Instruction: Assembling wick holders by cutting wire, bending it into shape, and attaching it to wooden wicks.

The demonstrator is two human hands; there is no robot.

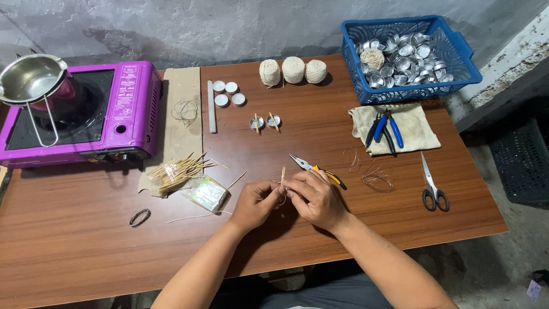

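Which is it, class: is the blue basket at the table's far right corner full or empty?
Partly full: the blue basket holds many small metal cups and a ball of string.

Both forearms are bare from the elbow down, with no sleeve in view. The left hand (255,204) and right hand (315,198) carry no glove, ring, watch or band that can be made out. Grey cloth covers the lap at the bottom edge.

Thin upright wooden sticks (282,175), pinched together above the brown table.
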